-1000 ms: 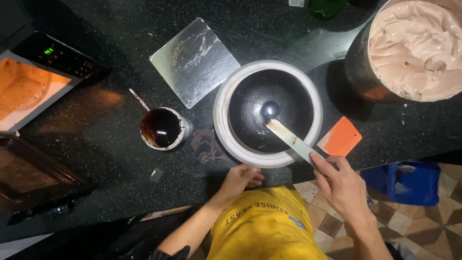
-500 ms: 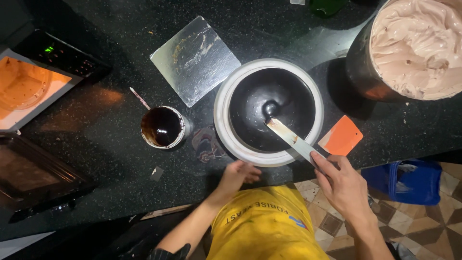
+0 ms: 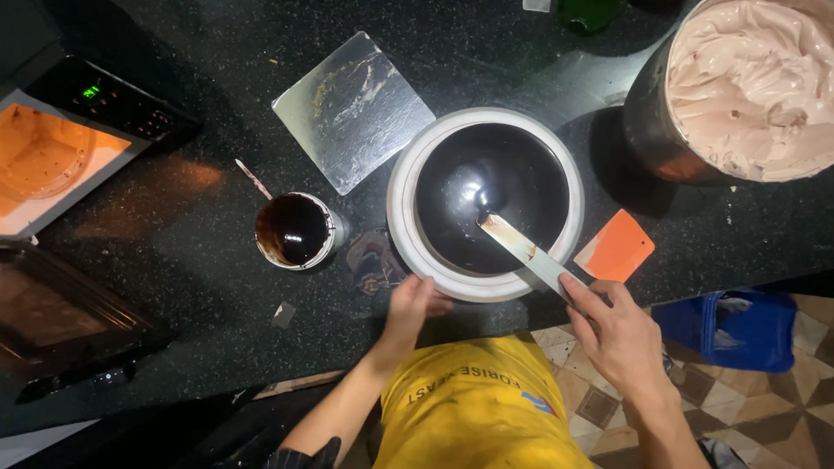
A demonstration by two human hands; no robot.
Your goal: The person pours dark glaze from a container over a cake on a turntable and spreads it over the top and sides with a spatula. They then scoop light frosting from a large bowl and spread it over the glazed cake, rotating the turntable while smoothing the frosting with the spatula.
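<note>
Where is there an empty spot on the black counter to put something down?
The widest bare counter lies between the microwave, the small cup of dark sauce and the near edge. It is crowded around the white turntable, where the left hand, right hand, spatula and orange scraper sit.

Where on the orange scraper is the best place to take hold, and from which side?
Probably by the orange scraper's near-right edge, coming from the counter's front edge. It lies flat on the black counter, so fingers must pinch an edge; its left corner sits by the spatula and the right hand.
</note>
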